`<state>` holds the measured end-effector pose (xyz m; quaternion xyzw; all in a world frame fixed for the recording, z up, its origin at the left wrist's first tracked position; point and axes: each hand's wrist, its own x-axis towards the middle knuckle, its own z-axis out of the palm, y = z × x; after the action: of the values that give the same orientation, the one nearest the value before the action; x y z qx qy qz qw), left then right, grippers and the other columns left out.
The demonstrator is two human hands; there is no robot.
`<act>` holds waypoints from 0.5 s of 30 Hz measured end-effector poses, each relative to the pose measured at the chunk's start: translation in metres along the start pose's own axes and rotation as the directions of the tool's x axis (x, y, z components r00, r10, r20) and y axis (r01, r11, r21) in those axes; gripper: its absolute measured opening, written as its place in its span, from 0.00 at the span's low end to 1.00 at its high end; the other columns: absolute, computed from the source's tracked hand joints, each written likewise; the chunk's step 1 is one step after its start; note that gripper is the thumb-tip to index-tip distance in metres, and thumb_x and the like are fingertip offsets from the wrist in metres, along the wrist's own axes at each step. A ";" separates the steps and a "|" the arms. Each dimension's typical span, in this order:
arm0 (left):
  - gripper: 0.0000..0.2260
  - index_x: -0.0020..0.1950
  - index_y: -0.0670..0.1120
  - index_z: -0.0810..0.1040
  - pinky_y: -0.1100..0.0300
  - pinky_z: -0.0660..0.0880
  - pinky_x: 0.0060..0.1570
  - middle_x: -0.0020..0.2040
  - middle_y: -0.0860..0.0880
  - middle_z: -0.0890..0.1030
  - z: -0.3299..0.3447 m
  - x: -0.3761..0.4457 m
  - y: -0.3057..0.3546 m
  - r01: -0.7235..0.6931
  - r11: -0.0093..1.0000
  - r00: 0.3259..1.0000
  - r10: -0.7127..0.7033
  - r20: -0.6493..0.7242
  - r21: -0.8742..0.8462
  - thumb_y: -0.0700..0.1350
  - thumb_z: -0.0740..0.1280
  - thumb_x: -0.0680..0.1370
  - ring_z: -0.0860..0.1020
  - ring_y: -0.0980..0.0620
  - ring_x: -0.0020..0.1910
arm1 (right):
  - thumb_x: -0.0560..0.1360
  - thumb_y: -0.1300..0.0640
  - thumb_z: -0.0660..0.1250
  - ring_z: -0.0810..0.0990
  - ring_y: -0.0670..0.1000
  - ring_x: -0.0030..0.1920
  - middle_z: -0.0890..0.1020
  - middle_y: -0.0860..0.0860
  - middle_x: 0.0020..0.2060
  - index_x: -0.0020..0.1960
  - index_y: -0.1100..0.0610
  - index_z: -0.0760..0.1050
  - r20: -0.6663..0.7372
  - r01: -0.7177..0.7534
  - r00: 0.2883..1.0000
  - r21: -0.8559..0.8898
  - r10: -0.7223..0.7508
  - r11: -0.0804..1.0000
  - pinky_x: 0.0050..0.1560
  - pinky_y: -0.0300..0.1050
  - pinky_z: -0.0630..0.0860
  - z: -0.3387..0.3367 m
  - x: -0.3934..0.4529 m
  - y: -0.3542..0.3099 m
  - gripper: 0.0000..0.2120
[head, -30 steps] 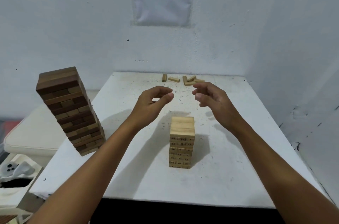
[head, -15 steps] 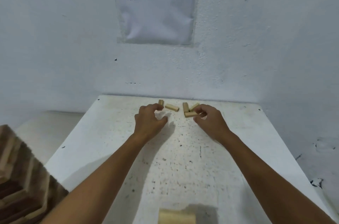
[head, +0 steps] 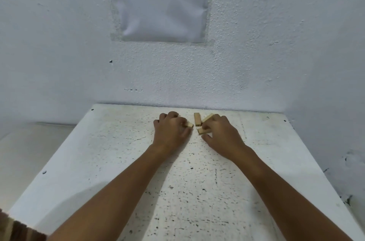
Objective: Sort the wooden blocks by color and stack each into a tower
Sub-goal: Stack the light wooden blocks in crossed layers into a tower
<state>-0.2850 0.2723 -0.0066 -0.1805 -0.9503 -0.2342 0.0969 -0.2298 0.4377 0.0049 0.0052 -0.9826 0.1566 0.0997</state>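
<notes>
At the far edge of the white speckled table [head: 197, 191], close to the wall, both hands are down among the loose light wooden blocks. The left hand [head: 171, 132] lies knuckles-up with its fingers curled over a light block [head: 190, 124], of which only one end pokes out beside the thumb, so the fingers appear to be gripping it, though most of the block is hidden. The right hand [head: 221, 134] pinches another light block [head: 203, 131] between thumb and fingertips, low on the table surface. Just beyond it an angled block [head: 207, 117] touches the right fingers, and a fourth block [head: 197, 119] lies between the two hands, pointing toward the wall. A corner of the dark block tower [head: 17, 231] shows at the lower left. A printed paper sheet [head: 160, 3] hangs on the wall above.
</notes>
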 end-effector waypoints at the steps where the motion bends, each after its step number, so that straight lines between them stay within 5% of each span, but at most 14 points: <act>1: 0.14 0.56 0.51 0.83 0.51 0.64 0.57 0.62 0.50 0.76 0.001 -0.001 0.000 -0.011 1.000 1.000 0.011 -0.012 -0.016 0.57 0.69 0.75 0.70 0.46 0.62 | 0.77 0.51 0.66 0.72 0.52 0.58 0.76 0.50 0.55 0.57 0.53 0.78 0.007 0.000 1.000 0.013 0.000 1.000 0.49 0.45 0.72 -0.001 0.001 0.000 0.10; 8: 0.14 0.39 0.46 0.82 0.56 0.71 0.39 0.37 0.53 0.78 0.000 -0.003 -0.006 -0.070 0.989 0.998 0.069 -0.012 -0.128 0.57 0.73 0.73 0.76 0.48 0.42 | 0.79 0.55 0.62 0.74 0.55 0.54 0.79 0.54 0.50 0.56 0.58 0.78 0.091 0.028 0.995 0.056 -0.033 0.998 0.51 0.50 0.73 -0.010 0.005 -0.006 0.11; 12: 0.11 0.49 0.44 0.84 0.62 0.70 0.40 0.41 0.48 0.84 -0.006 -0.011 -0.005 -0.106 0.976 0.994 0.099 -0.044 -0.191 0.51 0.72 0.76 0.79 0.51 0.40 | 0.78 0.62 0.59 0.77 0.53 0.43 0.79 0.55 0.50 0.58 0.59 0.72 -0.007 -0.055 0.998 0.376 0.062 0.925 0.41 0.47 0.73 -0.023 0.022 -0.007 0.09; 15: 0.10 0.47 0.42 0.84 0.60 0.71 0.39 0.39 0.46 0.84 -0.010 -0.017 -0.006 -0.077 0.970 0.997 0.073 -0.024 -0.230 0.49 0.70 0.77 0.79 0.50 0.38 | 0.78 0.60 0.62 0.76 0.54 0.55 0.76 0.57 0.59 0.65 0.59 0.69 0.003 -0.055 0.998 0.294 0.057 0.954 0.52 0.48 0.73 -0.021 0.040 -0.008 0.16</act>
<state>-0.2704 0.2576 -0.0047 -0.2246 -0.9084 -0.3406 0.0915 -0.2645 0.4374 0.0352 -0.0083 -0.9479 0.3036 0.0962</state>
